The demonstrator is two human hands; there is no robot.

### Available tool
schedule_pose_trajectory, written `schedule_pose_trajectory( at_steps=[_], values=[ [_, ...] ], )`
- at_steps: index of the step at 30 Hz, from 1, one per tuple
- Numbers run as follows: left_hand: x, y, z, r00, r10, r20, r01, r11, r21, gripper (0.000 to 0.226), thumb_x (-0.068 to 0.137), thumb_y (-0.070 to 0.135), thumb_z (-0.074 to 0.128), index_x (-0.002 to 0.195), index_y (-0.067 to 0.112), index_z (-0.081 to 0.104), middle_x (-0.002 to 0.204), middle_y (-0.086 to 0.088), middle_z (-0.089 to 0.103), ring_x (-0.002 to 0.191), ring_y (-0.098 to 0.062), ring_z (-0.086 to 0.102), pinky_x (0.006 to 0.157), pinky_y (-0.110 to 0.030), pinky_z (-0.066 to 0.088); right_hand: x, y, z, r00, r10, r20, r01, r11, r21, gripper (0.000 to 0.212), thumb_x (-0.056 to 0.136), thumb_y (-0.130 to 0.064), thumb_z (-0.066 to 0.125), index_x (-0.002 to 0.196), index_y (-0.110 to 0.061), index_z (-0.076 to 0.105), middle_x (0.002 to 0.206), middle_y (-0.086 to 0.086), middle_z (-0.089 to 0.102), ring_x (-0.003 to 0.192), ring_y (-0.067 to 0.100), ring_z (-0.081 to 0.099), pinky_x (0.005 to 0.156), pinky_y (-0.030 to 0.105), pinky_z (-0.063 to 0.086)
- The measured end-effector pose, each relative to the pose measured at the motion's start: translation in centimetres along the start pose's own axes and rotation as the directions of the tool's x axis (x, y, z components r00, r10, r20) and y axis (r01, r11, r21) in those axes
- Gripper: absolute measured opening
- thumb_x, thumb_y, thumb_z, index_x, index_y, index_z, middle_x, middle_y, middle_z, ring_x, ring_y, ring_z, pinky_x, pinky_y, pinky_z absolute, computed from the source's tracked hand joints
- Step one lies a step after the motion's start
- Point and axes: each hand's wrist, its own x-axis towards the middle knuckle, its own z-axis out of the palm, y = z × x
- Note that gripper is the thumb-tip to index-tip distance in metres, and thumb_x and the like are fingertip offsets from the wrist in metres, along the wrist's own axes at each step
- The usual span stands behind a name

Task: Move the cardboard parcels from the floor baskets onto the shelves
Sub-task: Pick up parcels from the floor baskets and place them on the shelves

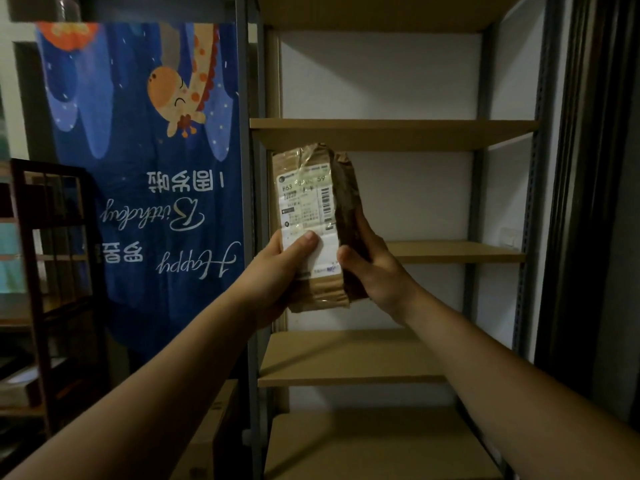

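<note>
Blue birthday banner (138, 157), dark wooden rack (27, 237)

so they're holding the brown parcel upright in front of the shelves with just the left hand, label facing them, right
Not quite. The head view shows both hands on the parcel: the left hand grips its lower left edge with the thumb across the white label, and the right hand grips its right side. The rest holds: it is upright, in front of the shelves, label facing the person.
</note>
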Motion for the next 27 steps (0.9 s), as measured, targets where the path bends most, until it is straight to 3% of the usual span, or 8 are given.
schedule_pose_trajectory(
  at_steps=[3,8,12,15,18,22,27],
  values=[
    [0.1,-0.3,0.3,0.998,0.024,-0.051,-0.025,0.999,-0.027,0.018,0.093,0.029,0.052,0.11,0.033,0.047,0.109,-0.008,0.066,0.086,-0.022,0.072,0.064,-0.033,0.059,0.6,-0.2,-0.6,0.998,0.057,0.027,-0.057,0.998,-0.015,0.056,0.085,-0.037,0.069,0.133,-0.043,0.042,0.124,-0.004,0.066,0.112,0.018,0.065,0.089,0.037,0.056],
    [0.3,-0.6,0.3,0.998,0.042,-0.039,-0.038,0.993,0.112,0.015,0.096,0.028,0.049,0.108,0.036,0.046,0.107,-0.003,0.067,0.086,-0.018,0.072,0.067,-0.032,0.059,0.4,-0.1,-1.4,0.99,0.113,0.087,-0.113,0.994,-0.002,0.045,0.095,-0.017,0.056,0.125,-0.048,0.042,0.114,-0.011,0.065,0.093,0.008,0.069,0.062,0.017,0.053],
    [0.2,-0.5,-0.2,0.997,0.057,0.051,-0.066,0.977,0.202,0.023,0.094,0.032,0.051,0.116,0.036,0.047,0.109,-0.001,0.066,0.09,-0.016,0.071,0.07,-0.033,0.059,-0.3,1.1,-0.7,0.999,0.041,0.0,-0.041,0.996,0.082,0.046,0.093,-0.004,0.057,0.12,-0.041,0.051,0.104,-0.016,0.071,0.094,0.006,0.069,0.069,0.022,0.055],
    [0.4,-0.9,-0.7,0.99,0.06,0.131,-0.079,0.986,0.146,0.047,0.087,0.036,0.054,0.132,0.032,0.043,0.118,-0.006,0.065,0.104,-0.025,0.067,0.08,-0.04,0.057,-0.4,1.9,-0.2,0.998,0.036,-0.051,-0.025,0.977,0.213,0.047,0.085,-0.018,0.057,0.127,-0.036,0.051,0.114,-0.006,0.07,0.104,0.017,0.068,0.077,0.03,0.056],
    [0.2,-1.4,-0.3,0.989,0.105,0.105,-0.112,0.991,0.068,0.045,0.09,0.042,0.049,0.132,0.025,0.044,0.118,-0.009,0.065,0.101,-0.025,0.068,0.073,-0.031,0.057,-0.4,2.2,0.2,0.996,0.022,-0.086,-0.002,0.974,0.226,0.052,0.085,-0.031,0.058,0.136,-0.029,0.047,0.122,0.0,0.067,0.111,0.022,0.065,0.082,0.032,0.055],
    [0.0,-1.6,0.3,0.987,0.131,0.094,-0.137,0.988,0.064,0.055,0.08,0.052,0.035,0.124,0.022,0.05,0.108,-0.006,0.07,0.094,-0.019,0.071,0.069,-0.026,0.057,-0.7,2.6,0.7,0.996,-0.024,-0.089,0.037,0.987,0.153,0.096,0.076,-0.071,0.061,0.151,-0.02,0.029,0.14,0.006,0.054,0.124,0.021,0.057,0.091,0.031,0.053],
    [-0.2,-2.1,0.2,0.992,0.114,0.046,-0.117,0.99,0.075,0.059,0.077,0.06,0.028,0.119,0.026,0.053,0.103,-0.001,0.074,0.098,-0.019,0.07,0.077,-0.031,0.058,-0.9,3.1,0.7,0.999,-0.033,-0.042,0.038,0.989,0.141,0.105,0.072,-0.078,0.054,0.15,-0.012,0.03,0.139,0.011,0.054,0.122,0.019,0.059,0.087,0.026,0.054]
  ],
)
